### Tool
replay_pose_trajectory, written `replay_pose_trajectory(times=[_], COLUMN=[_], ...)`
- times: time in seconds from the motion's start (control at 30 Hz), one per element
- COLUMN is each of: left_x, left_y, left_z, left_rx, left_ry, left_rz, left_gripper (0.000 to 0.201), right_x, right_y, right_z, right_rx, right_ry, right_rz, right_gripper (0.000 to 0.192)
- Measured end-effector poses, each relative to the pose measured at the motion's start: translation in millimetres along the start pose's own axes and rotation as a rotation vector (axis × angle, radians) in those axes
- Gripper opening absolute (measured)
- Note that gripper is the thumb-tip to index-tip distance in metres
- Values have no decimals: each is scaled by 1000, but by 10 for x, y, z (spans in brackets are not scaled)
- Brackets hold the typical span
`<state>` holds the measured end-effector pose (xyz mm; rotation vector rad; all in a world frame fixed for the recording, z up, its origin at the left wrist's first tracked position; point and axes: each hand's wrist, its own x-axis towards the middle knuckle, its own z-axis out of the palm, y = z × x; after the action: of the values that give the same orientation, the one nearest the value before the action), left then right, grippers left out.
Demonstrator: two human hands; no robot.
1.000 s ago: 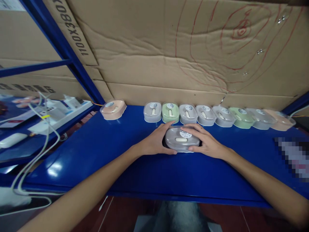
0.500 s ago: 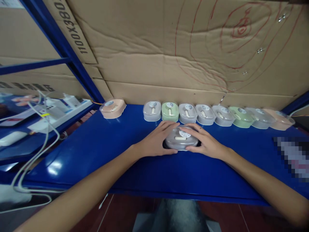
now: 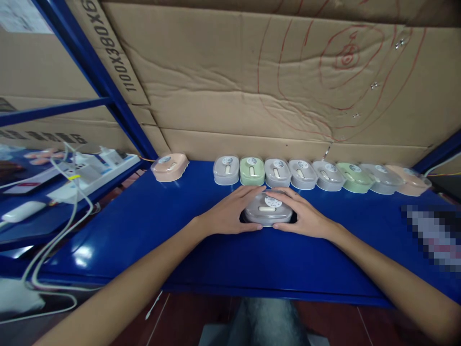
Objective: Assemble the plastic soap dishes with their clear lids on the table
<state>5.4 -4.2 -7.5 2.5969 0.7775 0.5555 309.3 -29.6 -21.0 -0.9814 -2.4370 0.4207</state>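
A grey plastic box (image 3: 268, 215) with a clear domed lid, a round white sticker and a pale oblong clasp rests on the blue table (image 3: 216, 262) in front of me. My left hand (image 3: 232, 211) curves round its left side, thumb at the front lower edge. Round the right side goes my right hand (image 3: 304, 214), fingers over the lid and thumb in front. Both hands grip the box between them. Just behind stand similar boxes, among them a green box (image 3: 252, 172) and a grey box (image 3: 277, 174).
The row by the cardboard wall (image 3: 201, 72) runs right to a pink box (image 3: 408, 181). Another pink box (image 3: 169, 168) sits apart at the left. A power strip (image 3: 108, 168) with white cables lies on the left shelf. A blurred-out item (image 3: 432, 235) is at the right.
The camera view has shifted slightly, so the wall and the row of boxes appear a little lower. Both hands keep hold of the grey box in nearly the same spot.
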Motion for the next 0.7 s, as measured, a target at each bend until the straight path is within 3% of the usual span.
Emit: replay_pose_trajectory(times=[0.37, 0.53, 0.7], left_x=[-48, -163, -374], left_y=[180, 318, 230], left_z=[-156, -474, -813], left_rx=[191, 251, 243], left_ry=[2, -78, -106], left_rz=[88, -93, -385], left_gripper=[78, 69, 59], right_x=[-43, -49, -34], right_y=[47, 63, 52], right_z=[39, 31, 15], right_rx=[13, 55, 37], right_ry=[55, 94, 102], right_rz=[48, 34, 10], right_gripper=[113, 104, 91])
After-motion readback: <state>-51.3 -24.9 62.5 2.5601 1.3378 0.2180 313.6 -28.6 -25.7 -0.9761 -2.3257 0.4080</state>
